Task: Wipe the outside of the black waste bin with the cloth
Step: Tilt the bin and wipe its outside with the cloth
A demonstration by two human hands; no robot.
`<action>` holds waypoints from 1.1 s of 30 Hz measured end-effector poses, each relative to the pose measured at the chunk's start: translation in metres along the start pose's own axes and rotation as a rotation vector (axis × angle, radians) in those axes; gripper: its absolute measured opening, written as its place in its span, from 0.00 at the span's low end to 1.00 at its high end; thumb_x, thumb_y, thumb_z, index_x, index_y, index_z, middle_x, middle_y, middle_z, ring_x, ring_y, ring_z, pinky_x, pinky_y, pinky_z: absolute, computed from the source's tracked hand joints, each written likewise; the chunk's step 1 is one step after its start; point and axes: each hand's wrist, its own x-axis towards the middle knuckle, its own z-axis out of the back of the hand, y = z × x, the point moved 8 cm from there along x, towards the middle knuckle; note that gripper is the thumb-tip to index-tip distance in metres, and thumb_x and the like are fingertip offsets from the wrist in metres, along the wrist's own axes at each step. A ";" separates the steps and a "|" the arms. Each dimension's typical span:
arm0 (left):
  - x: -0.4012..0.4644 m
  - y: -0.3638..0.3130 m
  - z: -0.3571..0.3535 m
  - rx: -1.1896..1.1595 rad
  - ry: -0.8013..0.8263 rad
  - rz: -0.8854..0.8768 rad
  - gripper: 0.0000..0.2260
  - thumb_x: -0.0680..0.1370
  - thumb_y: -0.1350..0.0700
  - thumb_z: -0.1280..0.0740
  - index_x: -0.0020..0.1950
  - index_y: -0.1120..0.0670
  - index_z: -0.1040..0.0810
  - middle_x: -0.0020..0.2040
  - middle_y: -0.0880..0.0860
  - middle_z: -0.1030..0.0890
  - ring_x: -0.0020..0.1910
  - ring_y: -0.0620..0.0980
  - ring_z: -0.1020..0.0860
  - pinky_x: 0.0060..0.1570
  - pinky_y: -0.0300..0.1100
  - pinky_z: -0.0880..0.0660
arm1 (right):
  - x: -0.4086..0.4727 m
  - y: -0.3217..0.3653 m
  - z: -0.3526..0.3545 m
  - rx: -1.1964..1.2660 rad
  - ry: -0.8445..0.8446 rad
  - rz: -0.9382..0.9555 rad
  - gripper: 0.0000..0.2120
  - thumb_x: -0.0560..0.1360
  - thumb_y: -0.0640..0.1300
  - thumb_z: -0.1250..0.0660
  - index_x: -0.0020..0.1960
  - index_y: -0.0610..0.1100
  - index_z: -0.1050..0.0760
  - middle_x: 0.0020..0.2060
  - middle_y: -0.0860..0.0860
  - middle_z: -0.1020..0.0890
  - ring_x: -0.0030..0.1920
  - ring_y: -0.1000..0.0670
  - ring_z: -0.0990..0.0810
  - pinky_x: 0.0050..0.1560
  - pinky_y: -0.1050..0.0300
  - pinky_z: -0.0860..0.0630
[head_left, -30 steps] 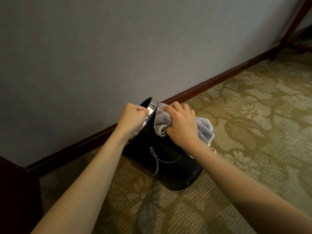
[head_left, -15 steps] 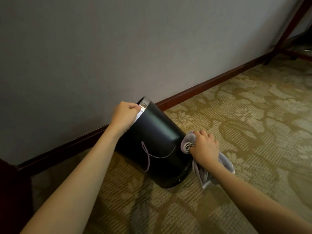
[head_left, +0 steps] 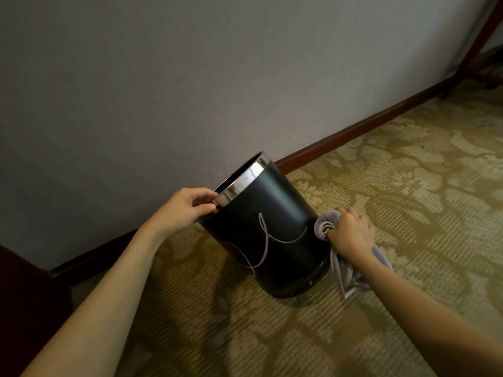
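The black waste bin [head_left: 275, 213] has a shiny metal rim and a pale scribbled line on its side. It stands tilted toward the wall on the carpet, near the skirting. My left hand [head_left: 185, 210] pinches the rim at its near left edge. My right hand [head_left: 351, 234] is closed around a bunched grey cloth [head_left: 325, 224], pressed against the bin's lower right side. The loose end of the cloth hangs down beside the bin's base.
A grey wall [head_left: 163, 91] with a dark red skirting board [head_left: 340, 138] runs diagonally behind the bin. Patterned gold carpet [head_left: 408, 186] covers the floor. Dark furniture [head_left: 24, 303] stands at the lower left, and a wooden leg [head_left: 473, 44] at the top right.
My right hand slid the cloth from the bin's rim down its right side to near the base. The bin has tipped more upright and my left hand now grips the rim with its fingertips.
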 end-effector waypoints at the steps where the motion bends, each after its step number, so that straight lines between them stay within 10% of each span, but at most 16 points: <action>1: 0.002 -0.001 -0.003 -0.007 -0.003 -0.007 0.10 0.78 0.60 0.35 0.53 0.46 0.19 0.48 0.44 0.16 0.49 0.36 0.20 0.44 0.29 0.27 | 0.000 0.000 0.000 -0.002 0.000 -0.001 0.15 0.76 0.40 0.38 0.62 0.45 0.28 0.60 0.44 0.26 0.62 0.38 0.29 0.62 0.41 0.32; 25: 0.028 -0.061 -0.057 0.220 -0.215 -0.131 0.07 0.76 0.59 0.32 0.49 0.48 0.18 0.42 0.42 0.21 0.44 0.40 0.24 0.47 0.44 0.26 | 0.002 0.078 0.069 0.304 -0.420 0.290 0.08 0.74 0.39 0.37 0.53 0.45 0.25 0.53 0.47 0.25 0.51 0.45 0.30 0.53 0.49 0.34; 33: 0.034 -0.036 -0.033 0.192 -0.301 -0.051 0.06 0.76 0.59 0.31 0.49 0.49 0.17 0.42 0.42 0.20 0.43 0.40 0.23 0.41 0.34 0.31 | -0.003 0.009 0.015 0.086 -0.149 0.233 0.11 0.76 0.40 0.35 0.58 0.46 0.25 0.54 0.47 0.25 0.56 0.43 0.28 0.57 0.46 0.31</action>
